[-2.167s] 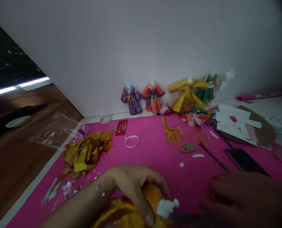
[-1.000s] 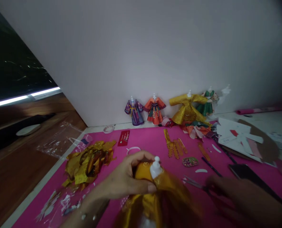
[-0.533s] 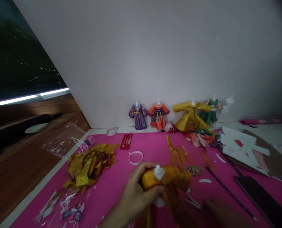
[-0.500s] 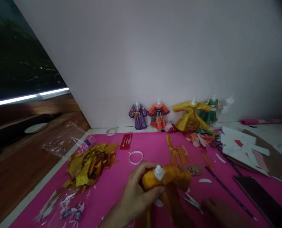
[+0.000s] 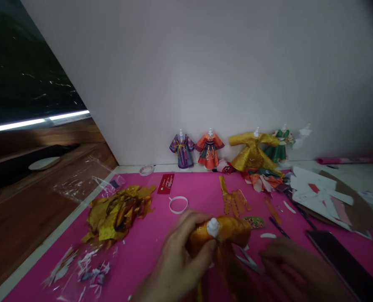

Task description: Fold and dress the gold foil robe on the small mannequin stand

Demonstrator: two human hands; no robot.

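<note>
My left hand (image 5: 185, 256) is closed around a small doll body dressed in a golden-orange satin robe (image 5: 237, 231). Its white neck peg (image 5: 213, 226) pokes up between my fingers and thumb, and loose golden cloth hangs below. To the right, my blurred right hand (image 5: 296, 266) hovers low over the pink mat. Beside its fingertips is a pointed pale metal tool (image 5: 247, 261), like scissors or tweezers; whether the fingers touch it is unclear. A dark pencil (image 5: 279, 227) runs partly beneath this hand. Golden cut cloth pieces (image 5: 233, 201) and a patterned oval piece (image 5: 254, 222) lie beyond the robe.
Dressed doll forms in purple (image 5: 182, 151), orange (image 5: 209, 152), yellow (image 5: 254, 151) and green (image 5: 282, 147) stand along the wall. Golden scraps (image 5: 119, 214) are heaped at left, near a plastic bag of bits (image 5: 94, 272). A dark flat slab (image 5: 340, 260) and white paper pieces (image 5: 315, 184) sit right.
My right hand has come up and farther into view, now covering much of the pencil. The left hand keeps its hold on the doll. The whole view has shifted slightly.
</note>
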